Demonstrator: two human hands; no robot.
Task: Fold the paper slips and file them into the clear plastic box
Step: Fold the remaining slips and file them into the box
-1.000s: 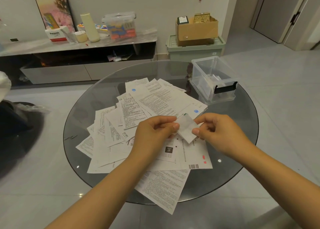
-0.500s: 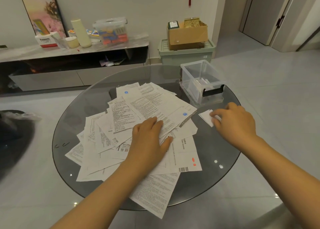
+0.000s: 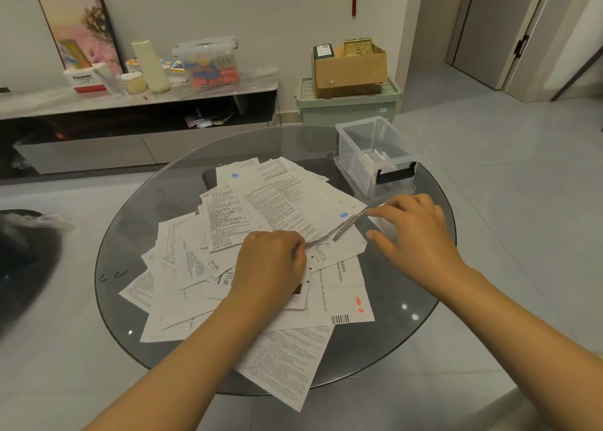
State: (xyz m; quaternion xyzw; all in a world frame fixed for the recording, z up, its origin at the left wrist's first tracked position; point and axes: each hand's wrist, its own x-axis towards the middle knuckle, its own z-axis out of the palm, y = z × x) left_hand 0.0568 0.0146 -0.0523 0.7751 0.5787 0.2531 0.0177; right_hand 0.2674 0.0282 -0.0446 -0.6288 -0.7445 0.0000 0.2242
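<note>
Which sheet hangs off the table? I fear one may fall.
The long printed sheet nearest the person: its lower corner juts past the glass table edge, while the others lie fully on the glass.

left hand [image 3: 272, 261] covers part of the loose pile of white printed paper slips [image 3: 261, 251]; its fingertips curl out of sight. small folded white slip under right hand [image 3: 414, 231] mostly hidden. print illegible. both forearms cut by bottom edge.

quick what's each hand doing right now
Left hand: curled, knuckles up, on the paper pile; whether it grips a sheet cannot be told.
Right hand: open, fingers spread over the table near the clear box, holding nothing visible.
</note>
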